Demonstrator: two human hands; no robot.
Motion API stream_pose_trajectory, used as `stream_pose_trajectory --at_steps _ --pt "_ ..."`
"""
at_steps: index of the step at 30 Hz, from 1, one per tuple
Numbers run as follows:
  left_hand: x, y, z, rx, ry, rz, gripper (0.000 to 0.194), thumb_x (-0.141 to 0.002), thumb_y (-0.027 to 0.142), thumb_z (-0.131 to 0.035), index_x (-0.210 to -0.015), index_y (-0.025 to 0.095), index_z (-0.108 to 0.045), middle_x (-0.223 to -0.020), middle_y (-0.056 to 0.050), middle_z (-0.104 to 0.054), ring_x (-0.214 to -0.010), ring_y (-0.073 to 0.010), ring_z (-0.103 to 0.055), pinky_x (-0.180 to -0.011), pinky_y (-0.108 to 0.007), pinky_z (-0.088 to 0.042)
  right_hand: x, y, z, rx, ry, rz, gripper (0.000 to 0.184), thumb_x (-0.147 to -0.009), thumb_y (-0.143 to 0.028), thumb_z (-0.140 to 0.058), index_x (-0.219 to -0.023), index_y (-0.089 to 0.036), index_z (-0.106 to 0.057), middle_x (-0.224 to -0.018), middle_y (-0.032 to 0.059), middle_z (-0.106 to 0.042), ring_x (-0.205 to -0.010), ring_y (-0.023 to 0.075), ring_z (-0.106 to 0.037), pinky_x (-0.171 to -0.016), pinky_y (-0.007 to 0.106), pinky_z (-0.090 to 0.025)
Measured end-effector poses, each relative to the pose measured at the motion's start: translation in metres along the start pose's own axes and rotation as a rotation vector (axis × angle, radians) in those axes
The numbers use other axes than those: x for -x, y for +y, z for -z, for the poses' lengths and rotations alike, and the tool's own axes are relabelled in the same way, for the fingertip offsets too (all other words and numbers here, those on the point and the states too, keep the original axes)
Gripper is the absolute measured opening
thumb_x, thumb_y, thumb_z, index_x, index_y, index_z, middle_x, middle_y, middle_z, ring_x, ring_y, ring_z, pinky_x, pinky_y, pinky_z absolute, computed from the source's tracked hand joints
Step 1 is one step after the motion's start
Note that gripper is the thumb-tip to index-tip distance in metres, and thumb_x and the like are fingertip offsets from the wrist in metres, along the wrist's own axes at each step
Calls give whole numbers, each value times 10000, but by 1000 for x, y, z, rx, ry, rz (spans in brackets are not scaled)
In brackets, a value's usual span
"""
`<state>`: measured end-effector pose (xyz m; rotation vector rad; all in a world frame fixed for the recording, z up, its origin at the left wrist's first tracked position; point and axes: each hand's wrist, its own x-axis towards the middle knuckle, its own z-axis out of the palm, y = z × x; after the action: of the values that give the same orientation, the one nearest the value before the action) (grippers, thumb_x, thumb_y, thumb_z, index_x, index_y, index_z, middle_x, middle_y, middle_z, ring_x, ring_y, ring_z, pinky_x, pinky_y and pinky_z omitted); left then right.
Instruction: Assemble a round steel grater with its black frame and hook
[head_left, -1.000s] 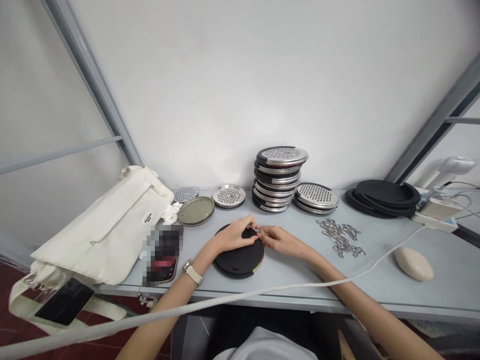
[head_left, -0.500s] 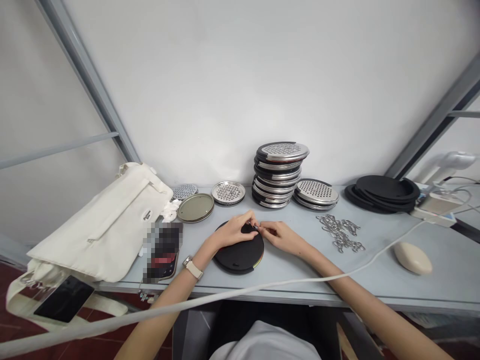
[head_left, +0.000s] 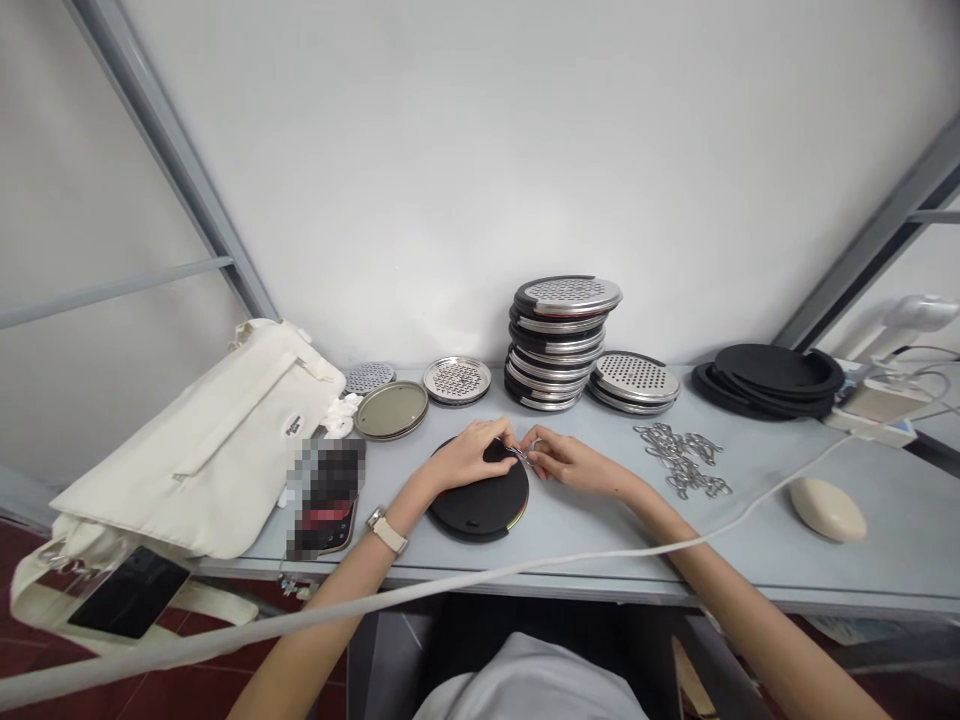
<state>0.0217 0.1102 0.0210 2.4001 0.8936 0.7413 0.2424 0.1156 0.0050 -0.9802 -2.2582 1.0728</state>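
Flat on the table lies a round black disc (head_left: 480, 510) with a small slot near its front edge and a yellow-red sliver showing at its right rim. My left hand (head_left: 474, 455) lies over the disc's far part, its thumb and fingers closed around the right edge. Just beside it, my right hand (head_left: 559, 460) pinches a small shiny metal clip (head_left: 521, 456) against that edge. The fingertips partly hide where clip and disc meet. Farther right is a pile of similar metal clips (head_left: 681, 460).
Behind the hands stand a tall stack of round graters (head_left: 562, 345) and a shorter stack (head_left: 636, 382). Black discs (head_left: 772, 380) lie at right, an olive lid (head_left: 391, 410) at left. A white cable (head_left: 465, 578) crosses the front; a cream bag (head_left: 202, 440) and a phone (head_left: 326, 500) occupy the left.
My right hand has shifted slightly and turned at the disc's edge, and more of the metal clip now shows between the fingers. My left hand stays on the disc.
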Motion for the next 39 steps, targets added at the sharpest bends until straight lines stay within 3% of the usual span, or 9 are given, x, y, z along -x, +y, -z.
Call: stream_pose_trajectory --at_steps 9,15,21,28,39 --pt "0 -1 0 51 -8 -19 123 -840 185 -578 -946 213 -523 -954 -16 -615 -904 -175 -580 -843 -301 -442 3 -8 9 -28 -93 -59 182 -895 -363 -494 -835 -192 -505 -649 -25 -546 -590 129 -458 -587 259 -381" --pt "0 -1 -1 60 -2 -22 117 -841 187 -579 -930 207 -507 -935 -14 -597 -898 -172 -573 -824 -293 -443 -1 -3 4 14 -11 -67 306 -929 -431 -427 -795 -183 -544 -676 -11 -558 -594 128 -450 -601 265 -372" --pt "-1 0 0 55 0 -24 115 -838 191 -573 -931 208 -507 -931 -17 -599 -898 -175 -580 -817 -296 -449 -4 -1 -1 -125 -38 -84 334 -890 -497 -483 -822 -173 -529 -658 -27 -514 -578 113 -413 -565 249 -348" --pt "-1 -1 -1 24 3 -32 108 -839 199 -575 -923 212 -508 -914 -9 -599 -871 -170 -579 -814 -292 -446 -4 0 -1 -78 -20 -68 310 -915 -450 -450 -781 -178 -513 -654 -34 -487 -587 115 -400 -574 251 -331" --pt "-1 -4 -3 -33 15 -33 118 -845 201 -587 -946 216 -529 -990 -11 -628 -967 -182 -586 -961 -330 -373 -4 1 -2 -55 -47 -84 314 -936 -431 -415 -741 -189 -461 -649 -37 -479 -588 115 -406 -590 252 -340"
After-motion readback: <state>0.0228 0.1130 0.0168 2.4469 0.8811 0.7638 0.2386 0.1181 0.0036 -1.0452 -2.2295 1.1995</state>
